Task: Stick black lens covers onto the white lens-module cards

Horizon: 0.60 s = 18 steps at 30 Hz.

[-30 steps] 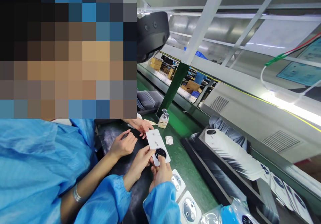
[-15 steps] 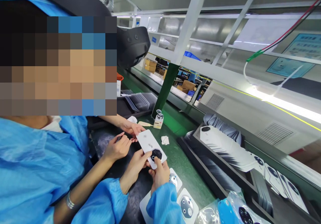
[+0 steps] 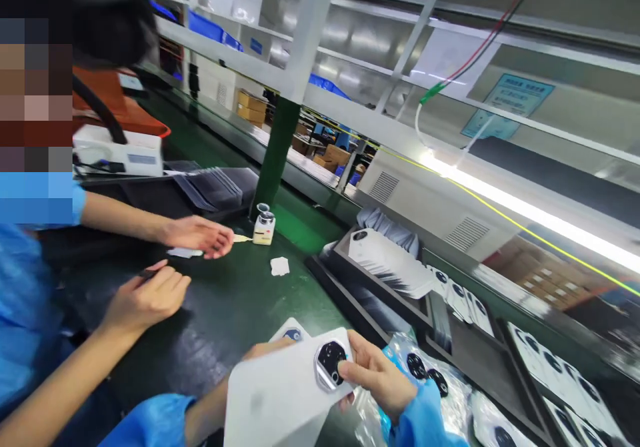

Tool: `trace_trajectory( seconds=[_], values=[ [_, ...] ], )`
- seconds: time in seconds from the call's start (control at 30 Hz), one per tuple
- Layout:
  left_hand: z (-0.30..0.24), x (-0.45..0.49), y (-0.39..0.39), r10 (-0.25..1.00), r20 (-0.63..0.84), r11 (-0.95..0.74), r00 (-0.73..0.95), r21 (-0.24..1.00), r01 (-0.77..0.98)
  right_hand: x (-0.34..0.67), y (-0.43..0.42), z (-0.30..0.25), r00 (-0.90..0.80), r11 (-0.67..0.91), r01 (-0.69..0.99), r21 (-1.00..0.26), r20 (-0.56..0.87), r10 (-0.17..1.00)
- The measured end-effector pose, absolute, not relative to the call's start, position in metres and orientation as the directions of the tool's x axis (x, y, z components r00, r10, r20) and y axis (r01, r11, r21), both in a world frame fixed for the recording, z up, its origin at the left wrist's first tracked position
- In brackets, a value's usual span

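A white phone back cover (image 3: pixel 280 387) with a black round camera module is tilted up close to me. My right hand (image 3: pixel 380 377) grips its camera end, the thumb lying on the module's edge. Behind the cover is my left hand (image 3: pixel 267 349), with only a strip showing and its fingers hidden. Another white cover (image 3: pixel 279 327) with a dark blue camera part peeks out just beyond, mostly covered. To the right of my right hand, clear plastic bags (image 3: pixel 453 400) hold black camera pieces.
A co-worker's open hand (image 3: pixel 200 235) and closed hand (image 3: pixel 153 295) with a dark thin item are at left. A small pump bottle (image 3: pixel 264 229) and white scrap (image 3: pixel 279 266) sit on the green table (image 3: pixel 320 300). Black trays (image 3: pixel 480 367) with white covers line the right.
The cover has come away from the co-worker's hand, nearer to me and turned. My view has swung right. The co-worker's far hand is now free of the cover.
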<state>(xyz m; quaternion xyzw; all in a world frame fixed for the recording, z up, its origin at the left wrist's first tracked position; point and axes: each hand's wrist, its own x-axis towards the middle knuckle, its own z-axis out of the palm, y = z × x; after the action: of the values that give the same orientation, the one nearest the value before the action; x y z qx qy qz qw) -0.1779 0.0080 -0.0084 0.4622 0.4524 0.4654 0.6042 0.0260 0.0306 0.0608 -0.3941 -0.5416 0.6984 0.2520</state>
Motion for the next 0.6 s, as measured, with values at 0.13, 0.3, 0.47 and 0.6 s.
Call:
trace_trajectory(
  seconds=[0.13, 0.3, 0.47, 0.6],
  values=[
    [0.005, -0.161, 0.019, 0.867, -0.205, 0.310, 0.453, 0.935, -0.170, 0.052, 0.020, 0.069, -0.538, -0.332, 0.236, -0.913, -0.407, 0.738],
    [0.012, -0.126, 0.024, 0.792, -0.186, 0.281, 0.582, 0.957, -0.076, 0.075, 0.018, 0.063, -0.458, -0.320, 0.248, -0.914, -0.402, 0.793],
    [0.011, -0.095, 0.021, 0.784, -0.258, 0.350, 0.565, 0.935, -0.059, 0.102, 0.017, 0.059, -0.383, -0.283, 0.238, -0.929, -0.358, 0.852],
    [0.008, -0.080, 0.017, 0.793, -0.281, 0.373, 0.540, 0.925, -0.067, 0.111, 0.016, 0.056, -0.331, -0.256, 0.226, -0.940, -0.321, 0.887]
  ],
)
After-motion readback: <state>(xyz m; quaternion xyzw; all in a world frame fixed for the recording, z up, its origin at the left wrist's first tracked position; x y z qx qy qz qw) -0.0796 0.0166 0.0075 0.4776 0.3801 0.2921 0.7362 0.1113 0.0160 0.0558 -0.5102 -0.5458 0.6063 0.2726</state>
